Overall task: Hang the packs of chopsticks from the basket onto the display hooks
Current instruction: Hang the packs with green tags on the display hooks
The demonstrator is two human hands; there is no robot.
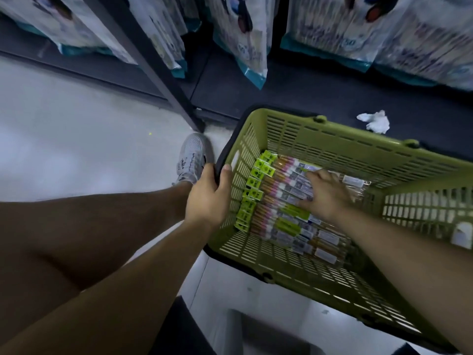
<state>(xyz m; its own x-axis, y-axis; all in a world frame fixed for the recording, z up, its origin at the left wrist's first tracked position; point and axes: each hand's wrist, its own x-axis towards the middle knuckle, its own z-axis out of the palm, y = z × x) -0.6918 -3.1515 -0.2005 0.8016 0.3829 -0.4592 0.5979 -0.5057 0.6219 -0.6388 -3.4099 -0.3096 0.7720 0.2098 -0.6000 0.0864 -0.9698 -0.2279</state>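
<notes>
While the left hand [208,198] clamps the rim of the basket [332,139], the right hand [325,193] lies flat, fingers spread, on the packs of chopsticks [281,201] stacked inside it. The packs are probably light, stiff and slick-wrapped, best pinched at the green header cards [253,190].

Basket [332,139] was olive green, slotted, black-rimmed. Chopstick packs [276,201] bore lime-green header cards and pink bands. Shoe [192,155] was pale grey mesh. Bags [250,47] were white, teal-based.
</notes>
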